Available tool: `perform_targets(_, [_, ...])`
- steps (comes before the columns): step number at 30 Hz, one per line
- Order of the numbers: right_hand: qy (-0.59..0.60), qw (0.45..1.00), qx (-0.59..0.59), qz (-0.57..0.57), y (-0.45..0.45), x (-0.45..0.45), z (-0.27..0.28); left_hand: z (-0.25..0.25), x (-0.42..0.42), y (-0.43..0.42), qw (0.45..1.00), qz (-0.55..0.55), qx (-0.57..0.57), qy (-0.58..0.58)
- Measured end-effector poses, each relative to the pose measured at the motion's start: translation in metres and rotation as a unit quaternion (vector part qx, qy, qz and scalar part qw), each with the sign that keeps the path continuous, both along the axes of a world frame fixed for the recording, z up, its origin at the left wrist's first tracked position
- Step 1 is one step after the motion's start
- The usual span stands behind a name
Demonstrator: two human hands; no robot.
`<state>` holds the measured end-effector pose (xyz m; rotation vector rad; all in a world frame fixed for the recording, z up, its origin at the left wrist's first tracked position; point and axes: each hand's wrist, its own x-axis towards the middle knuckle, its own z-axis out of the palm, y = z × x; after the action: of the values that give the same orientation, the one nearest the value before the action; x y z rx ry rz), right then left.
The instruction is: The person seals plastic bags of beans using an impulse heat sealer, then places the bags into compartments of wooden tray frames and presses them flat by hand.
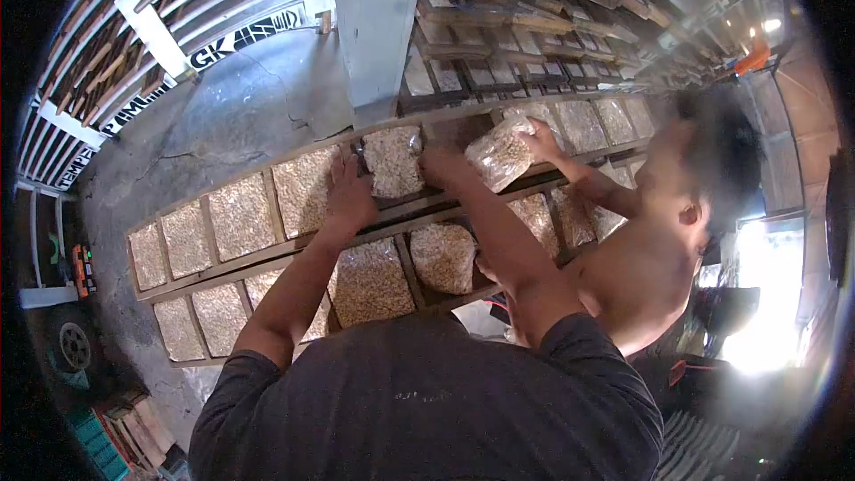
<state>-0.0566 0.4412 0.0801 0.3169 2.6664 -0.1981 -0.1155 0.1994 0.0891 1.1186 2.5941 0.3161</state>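
A clear bag of pale, grainy pieces (393,161) lies in the upper wooden tray, between my two hands. My left hand (351,189) is at its left edge, fingers spread over the divider and the edge of the neighbouring bag (303,187). At the right edge of the middle bag is my right hand (443,166), its fingers turned down and hard to make out. Just right of it, a co-worker's hand (540,142) holds another filled bag (500,154), tilted above the tray.
A lower tray row holds more filled bags (370,281). The co-worker (632,258) leans in from the right, close to my right arm. A pale post (374,27) rises behind the upper tray (142,289). Slatted racks (534,13) stand beyond, and a wheel (75,346) is at the left.
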Motion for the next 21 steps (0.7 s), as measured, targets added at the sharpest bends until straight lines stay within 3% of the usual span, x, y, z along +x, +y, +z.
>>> perform_targets(4, [0.130, 0.986, 0.100, 0.008, -0.017, 0.036, 0.002, -0.012, -0.013, 0.015, 0.994, -0.056, -0.095, -0.018])
perform_targets(6, [0.177, 0.975, 0.137, -0.012, -0.042, 0.060, 0.011, -0.017, -0.018, 0.035, 0.995, 0.014, -0.091, 0.030])
perform_targets(7, [0.206, 0.974, 0.055, -0.073, -0.055, 0.074, 0.019, -0.017, -0.018, 0.044, 0.993, 0.048, -0.089, 0.052])
perform_targets(8, [0.235, 0.963, -0.025, -0.133, -0.070, 0.090, 0.029, -0.009, -0.012, 0.058, 0.990, 0.079, 0.046, 0.111])
perform_targets(10, [0.354, 0.909, -0.148, -0.160, -0.115, 0.136, 0.055, 0.015, 0.004, 0.089, 0.915, 0.138, 0.315, 0.210])
perform_targets(11, [0.301, 0.922, -0.179, -0.162, -0.126, 0.164, 0.051, -0.033, -0.002, 0.106, 0.929, 0.084, 0.295, 0.208])
perform_targets(13, [0.209, 0.937, -0.225, -0.165, -0.146, 0.222, 0.037, -0.060, 0.003, 0.121, 0.979, 0.038, 0.151, 0.133])
perform_targets(14, [0.170, 0.943, -0.235, -0.166, -0.150, 0.251, 0.028, -0.063, 0.004, 0.128, 0.992, 0.017, 0.079, 0.096])
perform_targets(15, [0.170, 0.936, -0.238, -0.197, -0.155, 0.279, 0.023, -0.051, 0.009, 0.134, 0.987, 0.053, 0.125, 0.089])
perform_targets(18, [0.089, 0.892, -0.237, -0.375, -0.159, 0.347, 0.024, -0.037, 0.013, 0.116, 0.997, 0.032, 0.028, 0.057])
perform_targets(21, [0.087, 0.884, -0.189, -0.418, -0.154, 0.379, 0.029, -0.040, 0.014, 0.118, 0.996, 0.065, 0.011, 0.062])
